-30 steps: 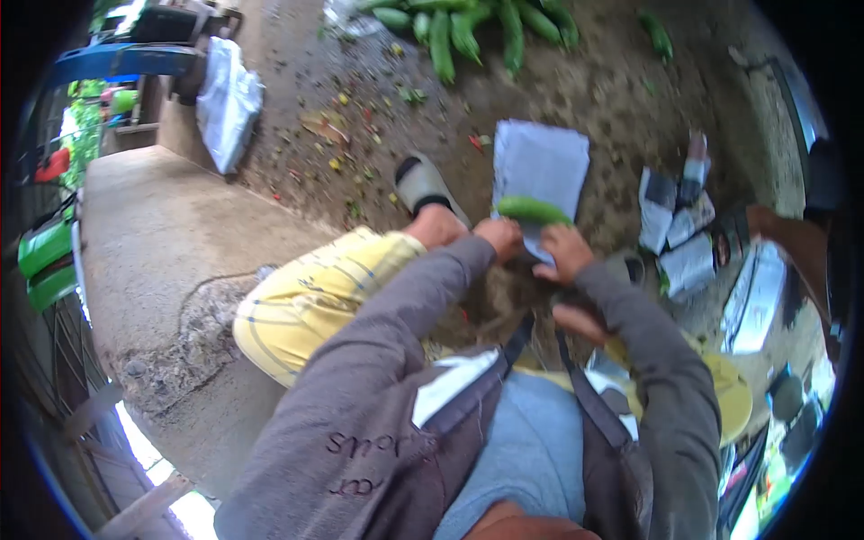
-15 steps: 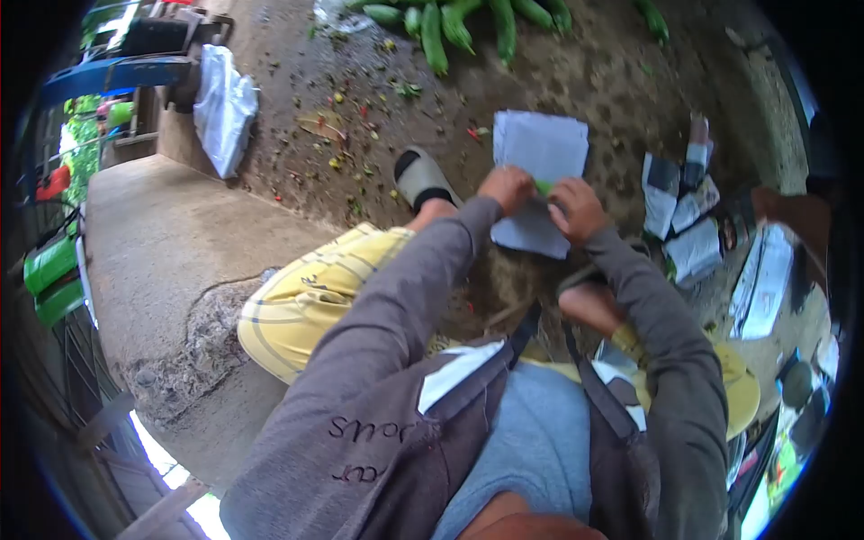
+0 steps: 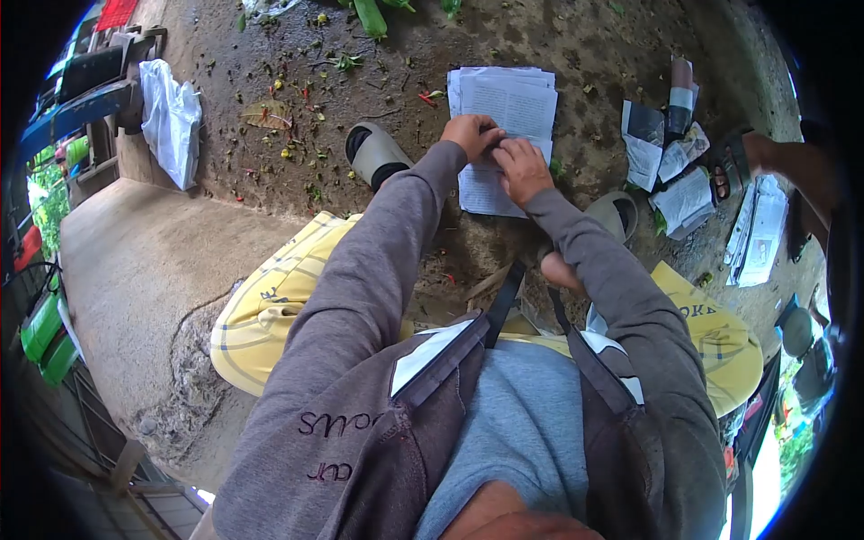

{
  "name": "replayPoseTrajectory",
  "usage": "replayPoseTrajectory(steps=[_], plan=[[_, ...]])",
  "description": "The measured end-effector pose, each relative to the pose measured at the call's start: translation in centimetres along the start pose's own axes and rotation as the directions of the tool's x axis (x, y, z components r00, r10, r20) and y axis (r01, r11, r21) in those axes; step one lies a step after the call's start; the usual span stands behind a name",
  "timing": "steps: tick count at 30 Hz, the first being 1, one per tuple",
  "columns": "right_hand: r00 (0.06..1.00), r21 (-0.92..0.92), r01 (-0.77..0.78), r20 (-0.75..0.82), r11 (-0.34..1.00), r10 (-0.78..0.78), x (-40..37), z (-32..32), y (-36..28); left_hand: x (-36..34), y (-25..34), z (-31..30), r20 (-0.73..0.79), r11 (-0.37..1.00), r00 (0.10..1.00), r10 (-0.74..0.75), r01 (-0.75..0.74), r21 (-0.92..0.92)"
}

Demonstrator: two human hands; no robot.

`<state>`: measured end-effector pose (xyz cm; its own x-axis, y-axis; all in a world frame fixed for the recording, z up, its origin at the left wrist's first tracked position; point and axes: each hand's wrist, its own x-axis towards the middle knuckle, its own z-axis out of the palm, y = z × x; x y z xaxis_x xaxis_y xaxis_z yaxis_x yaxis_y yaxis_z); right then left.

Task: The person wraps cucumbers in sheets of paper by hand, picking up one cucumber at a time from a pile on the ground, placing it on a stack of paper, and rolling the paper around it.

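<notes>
A stack of printed paper sheets (image 3: 508, 90) lies on the dirt floor between my feet. My left hand (image 3: 470, 137) rests on its left side with the fingers curled; what is under them, if anything, is hidden. Close beside it, my right hand (image 3: 525, 171) lies over the middle of the sheets, fingers extended toward the left hand and nearly touching it. No green vegetable shows between the hands. At the top edge, part of a long green vegetable (image 3: 370, 18) lies on the floor.
Folded newspaper pieces (image 3: 643, 148) lie to the right, near another person's sandalled foot (image 3: 733, 171) and a newspaper pile (image 3: 759, 229). A white plastic bag (image 3: 171, 126) sits at left beside a concrete ledge (image 3: 153, 261). Small plant scraps litter the floor.
The view has shifted, so the vegetables at the top are mostly out of frame. The green piece seen between my hands is no longer visible, and my hands have come closer together.
</notes>
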<state>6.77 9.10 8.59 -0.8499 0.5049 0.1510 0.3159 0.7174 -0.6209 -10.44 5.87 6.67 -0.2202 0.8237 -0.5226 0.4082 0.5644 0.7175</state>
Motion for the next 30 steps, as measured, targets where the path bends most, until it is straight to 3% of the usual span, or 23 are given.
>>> replayPoseTrajectory(steps=[4,7,10,11,13,16,19,22,24,25,28,30], plan=[[0.998,-0.019,-0.057,0.037,0.998,0.058,0.8,0.8,0.6,-0.4,0.9,-0.2,-0.09,0.989,0.996,0.002,0.011,0.146],[0.983,0.067,-0.173,-0.047,0.983,0.176,1.7,-1.2,0.2,0.1,-1.2,0.5,-0.126,0.989,0.988,-0.084,0.068,-0.128],[0.915,0.044,-0.351,-0.195,0.935,0.353,2.6,-2.4,2.1,-1.1,0.2,-0.6,-0.062,0.989,0.992,-0.113,0.106,-0.106],[0.908,0.094,-0.419,0.03,0.903,0.418,2.8,-2.7,3.5,-1.1,-0.1,-0.5,-0.046,0.983,0.991,-0.122,0.115,-0.145],[0.759,0.135,-0.568,0.469,0.812,0.453,2.9,-3.4,6.7,-1.0,-0.8,-0.2,-0.013,0.966,0.99,-0.138,0.131,-0.224],[0.734,0.156,-0.546,0.563,0.823,0.381,2.7,-3.5,8.2,-1.5,0.2,-0.8,0.071,0.967,0.988,-0.137,0.149,-0.206],[0.686,0.083,-0.549,0.613,0.832,0.391,3.1,-4.4,7.6,-1.7,0.6,-1.5,0.108,0.981,0.991,-0.08,0.097,-0.166],[0.625,0.082,-0.615,0.658,0.784,0.421,3.6,-4.6,7.1,-1.5,1.0,-2.0,0.147,0.98,0.981,-0.129,0.149,-0.134],[0.859,0.174,-0.479,0.295,0.86,0.419,3.5,-4.8,6.1,-1.1,0.6,-2.0,0.11,0.99,0.989,-0.1,0.109,-0.087],[0.917,0.192,-0.398,0.089,0.897,0.388,3.4,-4.9,5.3,-0.9,0.5,-1.9,0.092,0.994,0.992,-0.084,0.09,-0.064],[0.997,0.187,-0.076,0.008,0.98,0.075,3.5,-4.8,2.3,-0.4,0.6,-1.4,0.012,0.995,0.995,-0.101,0.101,0.003],[0.995,0.094,-0.043,0.092,0.995,0.034,2.7,-2.5,1.3,-0.5,1.0,-1.1,-0.046,0.995,0.994,-0.096,0.097,0.013]])
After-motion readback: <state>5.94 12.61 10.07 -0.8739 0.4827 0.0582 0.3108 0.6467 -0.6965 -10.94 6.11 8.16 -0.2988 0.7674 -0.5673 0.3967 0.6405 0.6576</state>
